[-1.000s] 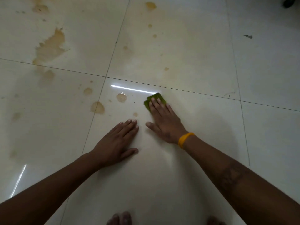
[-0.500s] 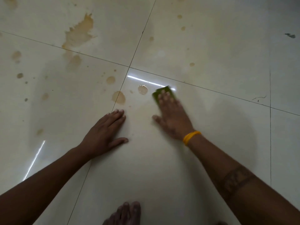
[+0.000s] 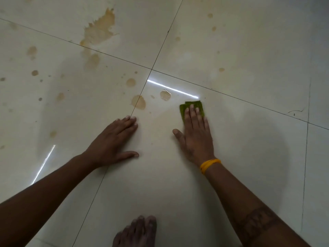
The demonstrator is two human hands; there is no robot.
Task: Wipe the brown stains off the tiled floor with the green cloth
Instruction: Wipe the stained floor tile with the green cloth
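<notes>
The tiled floor (image 3: 231, 50) fills the view, pale and glossy, with dark grout lines crossing near the middle and bright streaks of reflected light. Two bare forearms reach in from the bottom corners. The left hand (image 3: 114, 141) lies flat on the floor, palm down, fingers together and thumb out to the side, gripping nothing, its fingertips at a grout line. The right hand (image 3: 195, 136) is also flat and spread, pressing the green cloth (image 3: 193, 106) against the tile under its fingers rather than clutching it; only the far edge of the folded cloth shows beyond the fingertips. A big splashed brown stain (image 3: 99, 30) sits on the far left tile, well apart from the cloth. A bare foot (image 3: 138, 232) shows at the bottom edge. Two round brown spots lie nearer: one (image 3: 138, 102) across the grout line, one (image 3: 165, 95) wet and shiny just left of the cloth. A yellow band (image 3: 210, 164) circles the right wrist. Smaller drops dot the tiles.
</notes>
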